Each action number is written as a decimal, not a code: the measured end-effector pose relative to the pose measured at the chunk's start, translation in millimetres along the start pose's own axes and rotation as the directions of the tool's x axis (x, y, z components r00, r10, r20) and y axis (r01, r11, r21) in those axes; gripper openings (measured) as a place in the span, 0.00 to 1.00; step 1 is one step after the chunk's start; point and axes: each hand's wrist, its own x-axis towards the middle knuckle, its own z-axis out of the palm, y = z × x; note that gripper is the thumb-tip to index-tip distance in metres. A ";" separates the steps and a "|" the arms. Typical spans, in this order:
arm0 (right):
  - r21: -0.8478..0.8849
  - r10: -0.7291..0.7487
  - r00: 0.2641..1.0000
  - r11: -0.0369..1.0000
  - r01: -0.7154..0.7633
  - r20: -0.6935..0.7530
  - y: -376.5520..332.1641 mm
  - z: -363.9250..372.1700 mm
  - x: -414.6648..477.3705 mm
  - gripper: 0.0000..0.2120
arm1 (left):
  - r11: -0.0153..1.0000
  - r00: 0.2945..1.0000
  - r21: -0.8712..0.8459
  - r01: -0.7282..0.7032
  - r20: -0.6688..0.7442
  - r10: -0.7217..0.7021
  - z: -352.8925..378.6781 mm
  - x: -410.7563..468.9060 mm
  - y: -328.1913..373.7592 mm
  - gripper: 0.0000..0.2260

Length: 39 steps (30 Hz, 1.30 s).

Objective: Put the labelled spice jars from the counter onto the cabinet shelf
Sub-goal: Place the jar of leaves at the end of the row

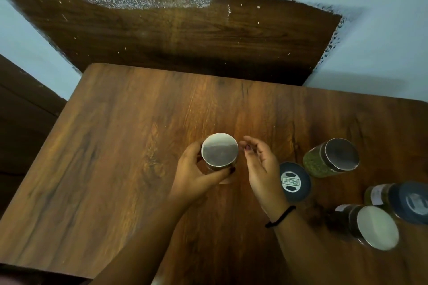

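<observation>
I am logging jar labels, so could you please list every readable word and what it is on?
"Flair": badge on the dark lid by the right hand.
Too blurred to read: the white label on the far-right jar.
Also too blurred: the paper label on the nearest jar.
No text shows on the steel-lidded jar in the left hand.

Held jar (219, 149) label unseen, body mostly behind left hand (196, 176); dark-lid jar (412, 201) cut by rt edge, label blurred

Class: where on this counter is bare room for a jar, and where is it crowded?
Bare: the wooden counter left of the steel-lidded jar the left hand grips, and behind it towards the wall. Crowded: four jars right of the right hand.
</observation>
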 end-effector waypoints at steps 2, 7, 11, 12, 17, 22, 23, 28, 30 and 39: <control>0.028 -0.020 1.000 0.999 0.020 0.011 -8.3 -1.1 1.8 0.12 | 0.994 1.000 -0.105 -0.007 0.026 0.010 -12.0 5.6 10.9 0.27; 0.108 -0.061 0.995 0.993 0.052 0.081 -36.1 -4.4 1.7 0.13 | 0.958 0.998 -0.287 -0.017 0.055 0.034 -36.3 17.3 45.1 0.29; 0.190 -0.133 0.984 0.976 0.109 0.115 -57.6 -4.3 -2.5 0.13 | 0.937 0.996 -0.344 -0.065 0.031 0.080 -49.7 21.3 72.4 0.33; 0.219 -0.147 0.982 0.969 0.117 0.123 -62.9 -4.3 -4.1 0.12 | 0.936 0.995 -0.343 -0.079 0.027 0.094 -53.6 22.2 78.5 0.34; 0.262 -0.250 0.954 0.944 0.203 0.163 -90.5 -8.3 -10.0 0.15 | 0.921 0.984 -0.356 -0.160 0.020 0.179 -75.1 25.2 110.0 0.33; 0.215 -0.354 0.917 0.925 0.314 0.184 -121.3 -12.1 -19.7 0.22 | 0.880 0.968 -0.418 -0.223 0.009 0.250 -92.1 25.7 143.9 0.32; 0.215 -0.373 0.907 0.919 0.332 0.193 -126.8 -12.3 -22.2 0.24 | 0.872 0.967 -0.433 -0.227 0.004 0.254 -94.3 25.2 150.7 0.34; 0.204 -0.455 0.868 0.885 0.418 0.199 -156.0 -12.7 -33.2 0.30 | 0.837 0.947 -0.457 -0.301 -0.038 0.320 -101.0 23.5 182.0 0.31; 0.240 -0.489 0.853 0.864 0.443 0.182 -166.2 -13.5 -36.1 0.32 | 0.821 0.937 -0.464 -0.333 -0.066 0.343 -101.3 22.6 191.9 0.28; 0.419 -0.549 0.828 0.783 0.459 0.119 -221.8 -19.6 -48.2 0.26 | 0.810 0.895 -0.408 -0.421 -0.044 0.443 -115.5 22.0 245.5 0.32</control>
